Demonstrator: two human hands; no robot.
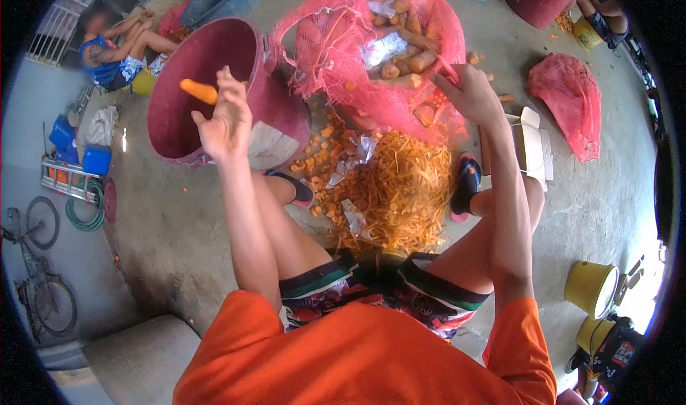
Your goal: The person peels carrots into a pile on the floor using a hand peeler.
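My left hand [227, 119] is over the near rim of a large dark-red tub [161, 112], its fingers spread and nothing gripped. A peeled orange carrot [199, 91] is just beyond its fingers, apparently in the air above the tub's mouth. On the other side, my right hand [473, 94] is closed around a slim red tool that looks like a peeler [446, 71], partly hidden by the fingers. That hand is beside an open pink mesh sack [321, 41] of unpeeled carrots [421, 61]. Between my feet lies a heap of carrot peelings [407, 191].
Cut carrot ends [325, 168] and crumpled paper are scattered by the peelings. A cardboard box [527, 144] stands by my right leg. Another pink mesh sack [569, 101] lies to the right, near a yellow bucket [590, 288]. A person [114, 51] sits at the far left.
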